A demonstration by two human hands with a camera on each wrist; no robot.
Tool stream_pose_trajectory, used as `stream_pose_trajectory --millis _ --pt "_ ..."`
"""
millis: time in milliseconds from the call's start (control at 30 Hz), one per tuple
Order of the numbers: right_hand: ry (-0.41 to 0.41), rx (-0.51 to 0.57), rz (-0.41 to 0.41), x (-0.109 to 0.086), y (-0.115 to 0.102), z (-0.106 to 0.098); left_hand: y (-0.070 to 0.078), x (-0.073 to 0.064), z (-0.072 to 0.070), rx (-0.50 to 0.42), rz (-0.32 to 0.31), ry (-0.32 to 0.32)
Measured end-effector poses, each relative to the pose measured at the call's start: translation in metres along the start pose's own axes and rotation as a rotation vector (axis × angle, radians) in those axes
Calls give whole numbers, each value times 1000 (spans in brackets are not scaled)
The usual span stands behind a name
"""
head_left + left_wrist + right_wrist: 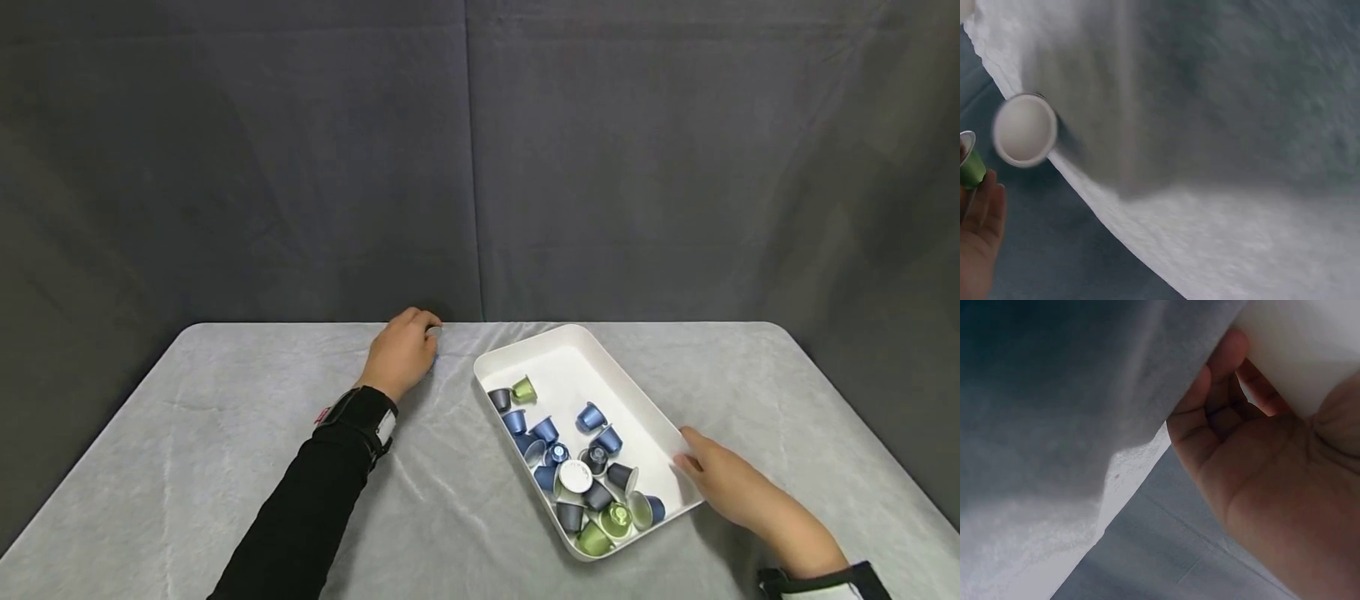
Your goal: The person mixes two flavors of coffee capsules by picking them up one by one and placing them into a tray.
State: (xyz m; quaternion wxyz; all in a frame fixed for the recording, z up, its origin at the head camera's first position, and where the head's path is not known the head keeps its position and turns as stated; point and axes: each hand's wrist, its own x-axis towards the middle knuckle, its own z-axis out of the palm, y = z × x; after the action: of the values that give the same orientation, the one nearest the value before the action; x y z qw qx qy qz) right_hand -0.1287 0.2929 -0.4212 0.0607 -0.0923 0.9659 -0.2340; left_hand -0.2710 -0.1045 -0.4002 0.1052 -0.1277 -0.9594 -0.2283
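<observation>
At the table's far edge, my left hand (402, 353) reaches out with bent fingers. Its fingertips pinch a green coffee capsule (972, 167) in the left wrist view; from the head the hand mostly hides it. Close by in that wrist view is a round pale thing (1025, 130) with a raised rim. My right hand (723, 475) grips the white tray (622, 375) by its right side near the front corner, thumb over the rim and fingers underneath. Blue, green and dark grey coffee capsules (597, 496) lie in the tray, mostly toward its left and near end.
A light grey cloth (247, 417) with creases covers the table, whose corners are rounded. Behind it hangs a dark grey curtain (337, 167). The tray stands slanted, right of the middle, its far corner near the back edge.
</observation>
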Motion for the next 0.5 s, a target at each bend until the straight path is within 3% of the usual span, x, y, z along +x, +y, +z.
stream_pose_trajectory --millis 267,500 --pt "19 -5 -8 -1 0 -1 25 4 2 -1 92 37" --pt "19 -1 -2 0 -1 2 42 3 7 -27 120 26"
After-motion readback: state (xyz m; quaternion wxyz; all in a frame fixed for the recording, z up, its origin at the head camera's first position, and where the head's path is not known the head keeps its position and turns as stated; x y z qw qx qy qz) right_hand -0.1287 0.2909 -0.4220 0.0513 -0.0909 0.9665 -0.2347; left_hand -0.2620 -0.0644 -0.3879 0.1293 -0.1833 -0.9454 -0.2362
